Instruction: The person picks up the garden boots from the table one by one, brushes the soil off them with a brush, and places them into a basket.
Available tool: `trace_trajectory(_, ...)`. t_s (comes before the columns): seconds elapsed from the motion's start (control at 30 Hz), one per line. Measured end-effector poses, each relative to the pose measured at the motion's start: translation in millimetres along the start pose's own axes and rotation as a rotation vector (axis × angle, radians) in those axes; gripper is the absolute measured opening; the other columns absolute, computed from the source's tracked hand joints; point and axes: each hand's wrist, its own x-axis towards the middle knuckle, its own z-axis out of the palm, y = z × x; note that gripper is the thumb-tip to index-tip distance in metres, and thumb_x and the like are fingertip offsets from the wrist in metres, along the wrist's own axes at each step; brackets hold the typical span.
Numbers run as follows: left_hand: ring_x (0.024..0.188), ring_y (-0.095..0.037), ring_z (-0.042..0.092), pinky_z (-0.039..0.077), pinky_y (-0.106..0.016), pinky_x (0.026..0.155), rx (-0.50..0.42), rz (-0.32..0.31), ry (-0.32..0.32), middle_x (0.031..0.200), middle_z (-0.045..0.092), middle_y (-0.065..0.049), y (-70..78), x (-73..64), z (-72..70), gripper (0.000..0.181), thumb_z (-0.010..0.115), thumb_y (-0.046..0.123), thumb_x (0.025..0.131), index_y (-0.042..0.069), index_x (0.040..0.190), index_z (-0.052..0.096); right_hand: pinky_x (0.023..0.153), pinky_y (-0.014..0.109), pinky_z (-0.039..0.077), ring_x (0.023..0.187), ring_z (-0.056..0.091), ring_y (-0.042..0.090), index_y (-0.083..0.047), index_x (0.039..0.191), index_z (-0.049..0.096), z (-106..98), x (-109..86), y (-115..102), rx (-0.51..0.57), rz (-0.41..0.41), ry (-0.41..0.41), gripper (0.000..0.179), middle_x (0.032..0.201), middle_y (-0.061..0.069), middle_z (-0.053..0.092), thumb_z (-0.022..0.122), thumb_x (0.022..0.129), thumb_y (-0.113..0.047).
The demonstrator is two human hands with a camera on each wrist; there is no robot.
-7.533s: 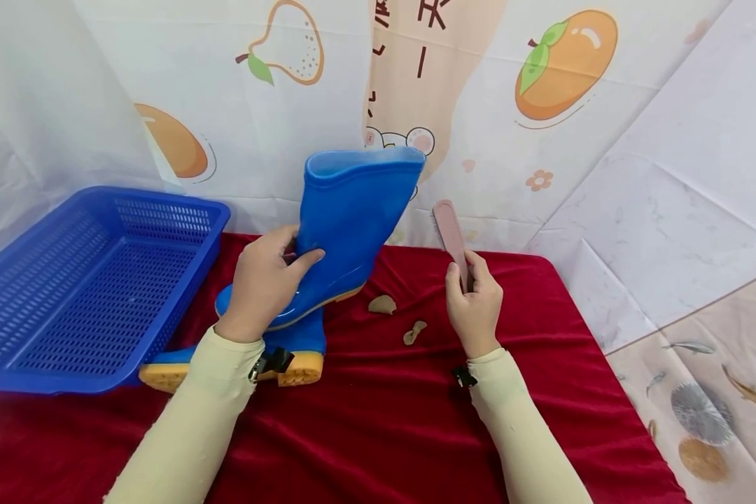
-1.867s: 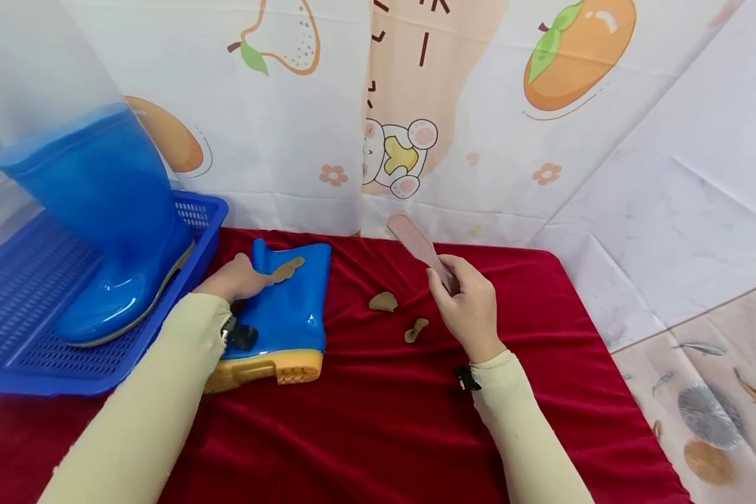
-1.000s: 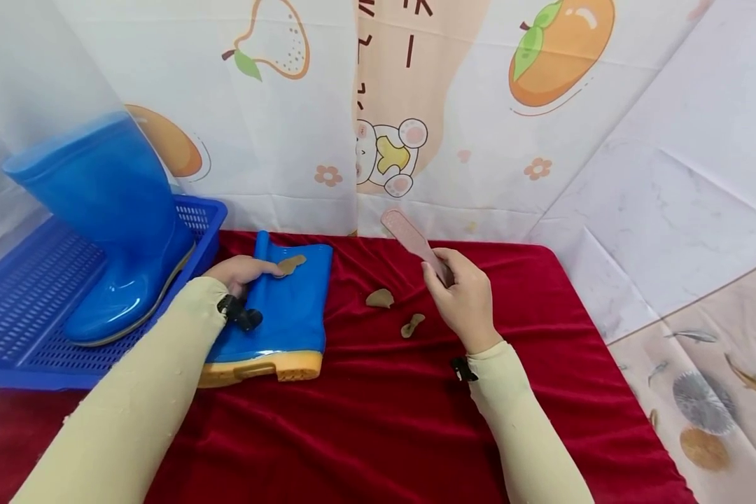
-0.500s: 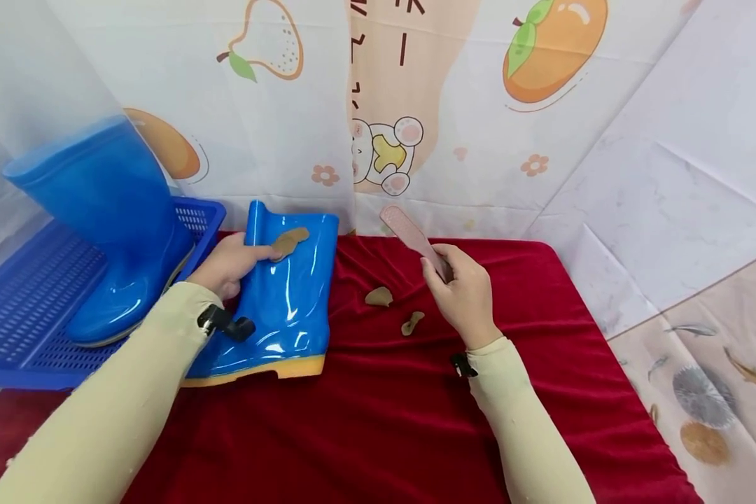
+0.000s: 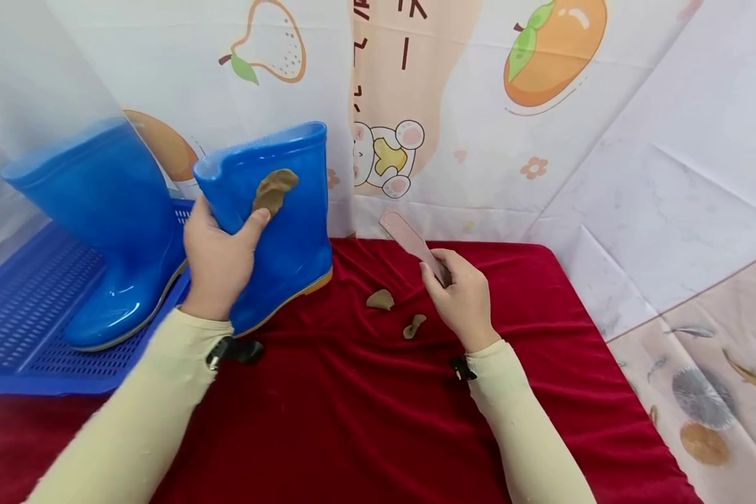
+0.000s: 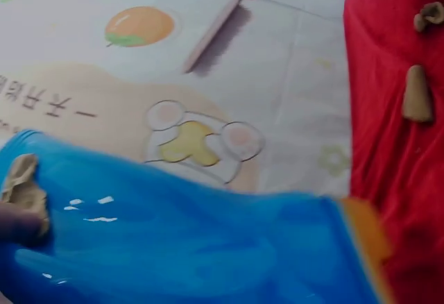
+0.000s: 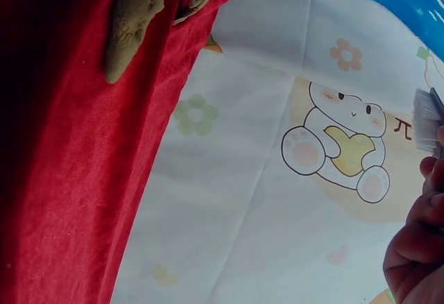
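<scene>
My left hand (image 5: 219,262) grips the shaft of a blue rain boot (image 5: 292,238), which stands roughly upright with its yellow sole down and slightly tilted. Whether the sole touches the cloth, I cannot tell. A lump of brown, clay-like stuff (image 5: 277,187) sticks to the upper shaft, and my left thumb touches its lower end. The left wrist view shows the same lump (image 6: 26,189) near the boot's top. To the right, my right hand (image 5: 463,297) holds a pink brush (image 5: 409,234) by its handle, away from the boot. Its pale bristles (image 7: 424,123) show in the right wrist view.
A second blue boot (image 5: 116,245) stands in a blue plastic basket (image 5: 57,381) at the left. Two loose brown pieces, a wide one (image 5: 380,299) and a narrow one (image 5: 414,326), lie on the red cloth (image 5: 365,420). A printed white curtain (image 5: 479,175) hangs behind.
The first boot, held by my left hand earlier, now stands in the basket. My left hand has raised the second boot from lying flat. The brush has swung leftward, then stayed nearly still.
</scene>
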Motion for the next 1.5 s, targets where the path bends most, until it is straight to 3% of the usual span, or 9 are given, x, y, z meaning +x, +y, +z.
trace_trajectory(0.1,0.116,-0.018,0.066,0.051,-0.033,0.100,-0.048,0.059,0.048,0.123,0.072,-0.009,-15.1,-11.8,18.5,0.042,0.079,0.018,0.092,0.003,0.129,0.064,0.055,0.031,0.042,0.060,0.049,0.011,-0.005,0.108,0.075,-1.0,-2.9,1.9,0.004,-0.003,0.009,0.017,0.077,0.003,0.065,0.073,0.095,-0.015)
trace_trajectory(0.23,0.118,-0.023,0.067,0.052,-0.043,0.104,-0.048,0.070,-0.002,0.125,0.072,-0.010,-30.8,-28.1,33.3,0.043,0.078,0.015,0.094,0.001,0.131,0.063,0.054,0.030,0.041,0.060,0.048,0.011,-0.005,0.108,0.075,-0.9,-5.8,3.0,0.021,-0.006,0.026,0.017,0.076,0.004,0.065,0.074,0.094,-0.015)
trace_trajectory(0.37,0.120,-0.029,0.067,0.051,-0.053,0.105,-0.019,0.073,-0.086,0.130,0.070,-0.012,-32.4,-35.7,35.4,0.046,0.075,0.020,0.096,0.003,0.137,0.059,0.055,0.030,0.042,0.060,0.049,0.012,-0.004,0.108,0.074,-0.5,-6.1,2.8,0.024,-0.014,0.030,0.017,0.076,0.005,0.065,0.074,0.094,-0.015)
trace_trajectory(0.6,0.126,-0.035,0.062,0.046,-0.060,0.108,0.027,0.010,-0.281,0.138,0.065,-0.015,-29.4,-36.2,21.2,0.055,0.073,0.025,0.098,0.005,0.145,0.051,0.054,0.030,0.040,0.059,0.047,0.012,-0.004,0.107,0.074,-1.1,-8.8,6.0,0.018,-0.028,0.026,0.017,0.074,0.004,0.063,0.074,0.094,-0.014)
trace_trajectory(0.83,0.132,-0.036,0.058,0.043,-0.064,0.110,-0.091,0.029,-0.492,0.147,0.058,-0.012,-28.3,-32.1,16.2,0.058,0.067,0.027,0.102,0.012,0.153,0.045,0.055,0.028,0.039,0.059,0.047,0.012,-0.005,0.107,0.075,-7.2,-12.3,13.4,0.028,-0.032,0.049,0.016,0.076,0.005,0.064,0.075,0.093,-0.012)
trace_trajectory(0.97,0.130,-0.033,0.059,0.044,-0.060,0.111,-0.181,0.104,-0.493,0.145,0.060,-0.012,-27.2,-30.6,18.4,0.050,0.055,0.029,0.107,0.009,0.153,0.047,0.056,0.026,0.039,0.059,0.047,0.013,-0.002,0.106,0.074,-13.8,-10.8,17.0,0.065,-0.037,0.083,0.015,0.078,0.007,0.065,0.074,0.093,-0.012)
trace_trajectory(1.13,0.128,-0.025,0.060,0.046,-0.049,0.113,-0.206,0.173,-0.468,0.142,0.062,-0.011,-24.9,-31.7,24.0,0.050,0.043,0.038,0.111,0.009,0.152,0.051,0.059,0.023,0.039,0.061,0.048,0.014,-0.002,0.104,0.075,-20.4,-9.1,16.4,0.121,-0.045,0.163,0.015,0.082,0.009,0.070,0.072,0.091,-0.008)
trace_trajectory(1.3,0.120,-0.023,0.064,0.052,-0.046,0.106,-0.185,0.188,-0.506,0.135,0.066,-0.011,-21.3,-34.7,27.8,0.054,0.044,0.045,0.110,0.006,0.146,0.054,0.056,0.020,0.037,0.057,0.046,0.013,0.000,0.101,0.076,-23.7,-2.3,5.5,0.196,-0.085,0.221,0.015,0.080,0.010,0.070,0.069,0.088,-0.005)
trace_trajectory(1.5,0.115,-0.022,0.065,0.053,-0.027,0.099,-0.196,0.222,-0.502,0.131,0.067,-0.010,-18.7,-39.1,31.3,0.058,0.047,0.051,0.107,0.005,0.142,0.056,0.058,0.020,0.040,0.057,0.047,0.014,0.003,0.098,0.074,-21.9,6.2,-16.3,0.294,-0.166,0.251,0.017,0.078,0.012,0.069,0.067,0.085,-0.006)
